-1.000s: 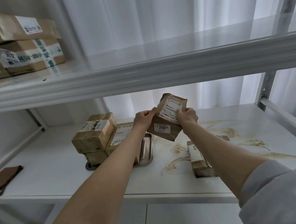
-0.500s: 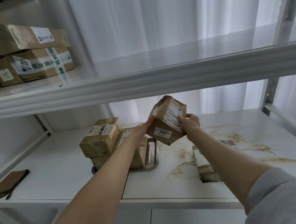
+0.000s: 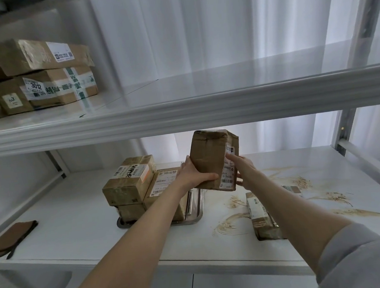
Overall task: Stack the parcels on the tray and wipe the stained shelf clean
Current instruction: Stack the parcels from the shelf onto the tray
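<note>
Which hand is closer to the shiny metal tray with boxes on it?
Left. The left hand holds the brown cardboard parcel above the right end of the silver metal tray; the right hand holds the parcel's other side, over the stained white shelf.

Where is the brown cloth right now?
In the head view, the brown cloth lies at the far left front of the lower shelf, well left of the tray.

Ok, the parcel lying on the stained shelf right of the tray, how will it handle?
Likely stiff: the parcel looks like a boxy taped carton. Lying flat, it shouldn't roll or tip. It sits among stains, so its underside may be smeared.
</note>
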